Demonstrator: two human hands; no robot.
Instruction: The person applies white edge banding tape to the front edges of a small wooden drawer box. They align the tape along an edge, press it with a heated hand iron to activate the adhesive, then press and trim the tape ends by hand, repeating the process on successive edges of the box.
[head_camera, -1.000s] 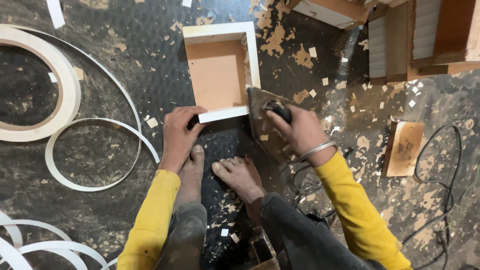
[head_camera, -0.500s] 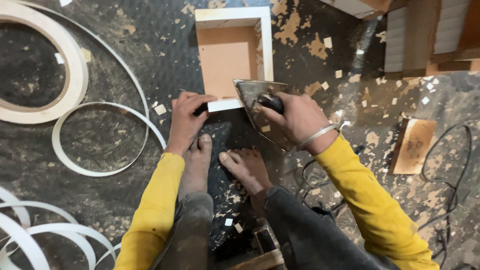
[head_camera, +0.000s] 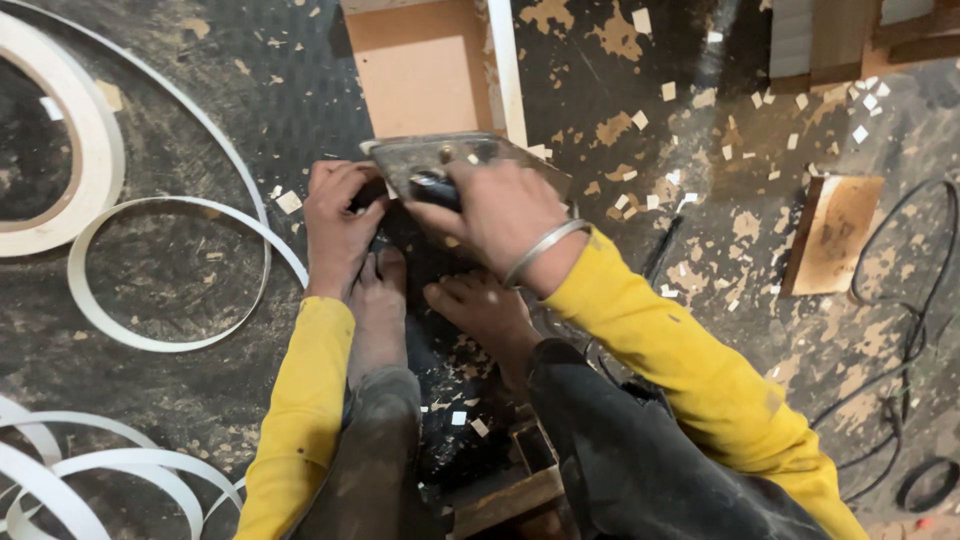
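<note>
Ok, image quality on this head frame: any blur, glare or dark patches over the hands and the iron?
Head view: lighting is dim and even, with no glare; the right hand and the iron it grips look slightly soft, likely motion blur; the left hand is clearer; white edge-band strips read bright on the dark floor; the lower centre falls into shadow.

A worn, grey flat iron (head_camera: 455, 160) lies flat across the near edge of an open wooden box (head_camera: 425, 70); the box has white edging.

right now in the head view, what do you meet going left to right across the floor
big roll of white edge tape → loose white tape loop → left hand → right hand on the flat iron → small wooden block → black cable
</note>
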